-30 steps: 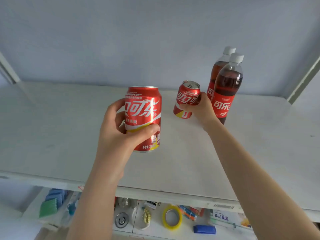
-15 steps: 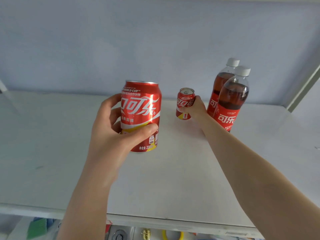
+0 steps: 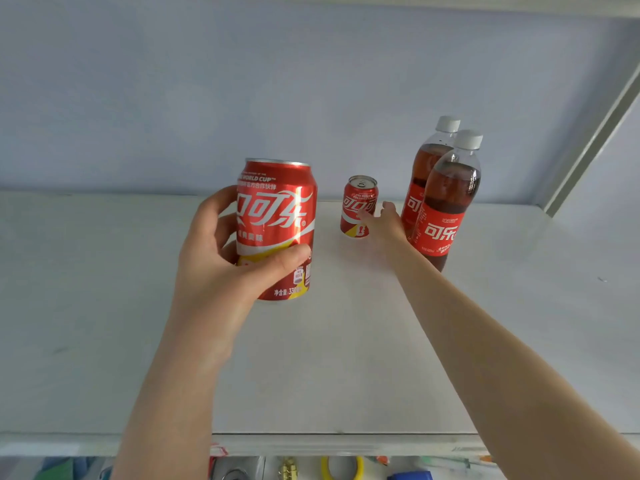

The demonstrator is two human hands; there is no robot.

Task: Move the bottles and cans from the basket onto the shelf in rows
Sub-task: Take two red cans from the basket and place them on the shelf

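Note:
My left hand (image 3: 221,258) grips a red cola can (image 3: 277,216) upright above the white shelf (image 3: 104,306), thumb across its front. A second red cola can (image 3: 358,206) stands upright at the back of the shelf. My right hand (image 3: 384,226) reaches to it with straightened fingers touching its right side, no longer wrapped round it. Just right of that hand stand two cola bottles with white caps, one (image 3: 446,202) in front of the other (image 3: 424,168). No basket is in view.
A pale blue wall backs the shelf, and a white upright post (image 3: 595,140) rises at the right. Below the shelf's front edge a lower level holds small items, among them a yellow tape ring (image 3: 341,467) and a blue object (image 3: 410,475).
My right hand carried the small can to the back of the shelf, set it upright beside the bottles and opened off it. The left hand kept its can, shifting slightly.

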